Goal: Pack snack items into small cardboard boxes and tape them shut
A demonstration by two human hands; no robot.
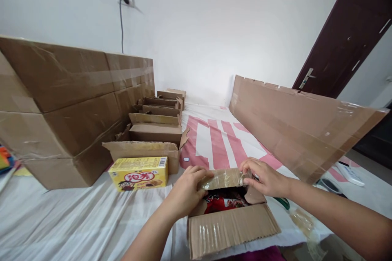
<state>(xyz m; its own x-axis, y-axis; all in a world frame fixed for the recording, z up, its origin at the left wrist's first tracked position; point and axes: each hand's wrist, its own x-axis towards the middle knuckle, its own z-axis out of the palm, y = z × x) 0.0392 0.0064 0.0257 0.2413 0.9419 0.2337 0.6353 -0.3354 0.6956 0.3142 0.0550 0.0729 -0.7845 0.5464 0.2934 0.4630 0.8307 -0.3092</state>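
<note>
A small cardboard box (234,226) lies in front of me with its top open and one flap folded toward me. Inside it shows a red printed packet (222,203), partly hidden by the flaps. My left hand (191,189) grips the left end of the far flap (225,178), which carries shiny clear tape. At that flap's right end, the fingers of my right hand (261,177) pinch its edge. Left of my left hand stands a yellow snack box (139,174) with red lettering.
Large taped cartons (82,118) are stacked at left, beside a row of open cardboard boxes (156,134). A tall cardboard panel (294,122) stands at right. Crumpled clear tape (303,220) and a green-handled tool (283,202) lie by my right forearm.
</note>
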